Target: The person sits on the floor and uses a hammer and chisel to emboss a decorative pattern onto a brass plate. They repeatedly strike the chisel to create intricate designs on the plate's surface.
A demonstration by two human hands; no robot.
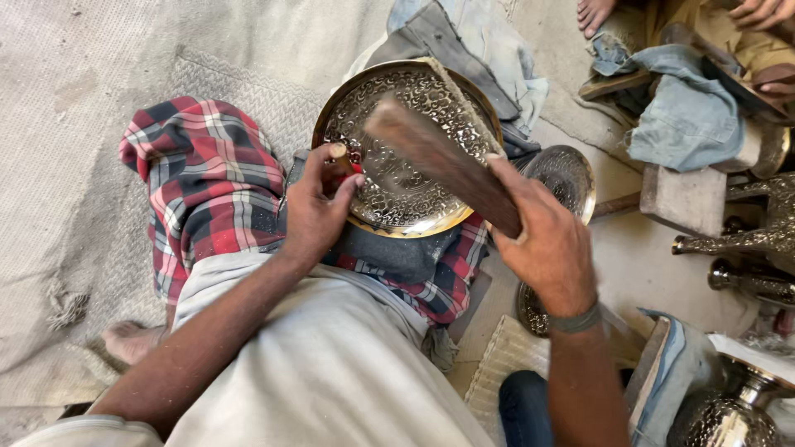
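Observation:
A round engraved brass plate [389, 203] rests tilted on my lap, over a dark cloth and a red checked wrap [207, 190]. My left hand [315, 211] pinches a short chisel with a wooden top [339, 156] upright against the plate's left side. My right hand [542, 244] grips a flat brown wooden mallet [439, 157], raised over the middle of the plate and blurred by motion.
A smaller engraved plate [567, 178] stands just right of the big one. Brass vessels [745, 240] and a wooden block [683, 199] crowd the right. Grey-blue cloths [683, 116] lie beyond, by another person's foot [592, 12]. Woven matting [99, 124] covers the left.

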